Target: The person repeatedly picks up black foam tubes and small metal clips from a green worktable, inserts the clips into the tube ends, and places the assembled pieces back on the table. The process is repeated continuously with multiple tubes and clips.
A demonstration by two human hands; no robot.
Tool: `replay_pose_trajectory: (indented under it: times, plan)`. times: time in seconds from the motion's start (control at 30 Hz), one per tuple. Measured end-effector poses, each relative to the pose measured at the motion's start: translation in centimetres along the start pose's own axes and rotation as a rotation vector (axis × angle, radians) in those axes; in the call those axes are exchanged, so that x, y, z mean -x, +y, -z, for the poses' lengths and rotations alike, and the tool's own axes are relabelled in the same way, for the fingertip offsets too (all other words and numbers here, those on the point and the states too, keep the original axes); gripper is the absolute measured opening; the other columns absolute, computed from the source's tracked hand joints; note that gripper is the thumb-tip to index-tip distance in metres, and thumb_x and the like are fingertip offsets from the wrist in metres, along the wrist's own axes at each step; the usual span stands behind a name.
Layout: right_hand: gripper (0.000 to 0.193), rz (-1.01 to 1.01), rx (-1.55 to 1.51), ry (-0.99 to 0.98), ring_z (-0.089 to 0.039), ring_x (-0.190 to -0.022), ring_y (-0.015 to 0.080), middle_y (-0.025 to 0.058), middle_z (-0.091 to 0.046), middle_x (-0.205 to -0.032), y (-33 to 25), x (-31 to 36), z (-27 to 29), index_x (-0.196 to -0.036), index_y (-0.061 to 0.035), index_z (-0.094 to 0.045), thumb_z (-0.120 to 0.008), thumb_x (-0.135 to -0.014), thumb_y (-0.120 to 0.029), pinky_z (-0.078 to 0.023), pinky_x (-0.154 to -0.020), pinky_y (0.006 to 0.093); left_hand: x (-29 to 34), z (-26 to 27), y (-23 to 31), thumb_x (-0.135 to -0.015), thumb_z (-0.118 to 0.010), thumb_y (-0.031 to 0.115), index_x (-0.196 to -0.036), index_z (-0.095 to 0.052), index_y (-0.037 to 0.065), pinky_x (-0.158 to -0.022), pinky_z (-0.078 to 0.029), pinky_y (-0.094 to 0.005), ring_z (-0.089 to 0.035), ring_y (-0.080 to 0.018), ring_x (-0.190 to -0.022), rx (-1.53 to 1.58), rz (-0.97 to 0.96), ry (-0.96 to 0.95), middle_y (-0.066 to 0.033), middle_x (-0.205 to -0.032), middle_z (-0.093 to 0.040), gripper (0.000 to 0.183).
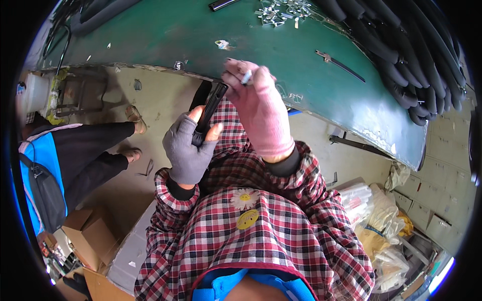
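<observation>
My left hand [189, 150], in a grey glove with bare fingertips, is closed around a black tube [213, 106]. The tube tilts up and to the right, and its upper end shows a slot or opening. Beside that end is my right hand [261, 108] in a pink glove, its fingers curled around a small shiny metal clip [246, 77]. Whether the right fingertips touch the tube is hard to make out. On the green table beyond lies a heap of similar small metal clips [282, 12].
Long black foam-covered tubes [401, 55] are stacked at the table's right end. A thin black strip with a metal end [341, 66] lies on the green table [311, 85]. At left stands another person [85, 155]; cardboard boxes [95, 236] and plastic bags [379, 215] flank me.
</observation>
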State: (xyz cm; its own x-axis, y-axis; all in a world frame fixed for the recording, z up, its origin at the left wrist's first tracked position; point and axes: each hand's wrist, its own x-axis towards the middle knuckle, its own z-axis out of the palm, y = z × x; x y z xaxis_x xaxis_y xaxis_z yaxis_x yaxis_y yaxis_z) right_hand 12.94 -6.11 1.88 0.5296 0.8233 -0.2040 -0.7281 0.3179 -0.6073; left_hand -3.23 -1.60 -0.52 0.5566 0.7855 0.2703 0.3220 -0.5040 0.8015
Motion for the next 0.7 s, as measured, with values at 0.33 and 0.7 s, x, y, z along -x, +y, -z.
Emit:
replay_pose_trajectory:
  times: [0.33, 0.7]
  plan:
    - [0.045, -0.245, -0.189, -0.054, -0.066, -0.111, 0.0259, 0.0168, -0.062, -0.126, 0.3, -0.2, 0.5, -0.121, 0.0042, -0.059, -0.058, -0.104, -0.037, -0.054, -0.099, 0.0416, -0.3, -1.4, 1.4, -0.087, -0.075, 0.016, -0.114, -0.069, 0.005, -0.058, -0.049, -0.0390, -0.064, -0.0291, -0.067, -0.263, -0.137, 0.088, -0.0102, -0.084, -0.065, 0.029]
    - [0.032, -0.335, -0.271, 0.015, -0.068, -0.112, 0.0293, 0.0193, -0.064, -0.124, -0.2, 0.0, 1.4, -0.118, 0.0027, -0.058, -0.059, -0.104, -0.026, -0.057, -0.099, 0.0402, -0.5, -1.5, 0.9, -0.087, -0.075, 0.017, -0.112, -0.068, 0.002, -0.062, -0.053, -0.0390, -0.066, -0.0291, -0.072, -0.389, -0.268, 0.055, -0.0107, -0.087, -0.066, 0.030]
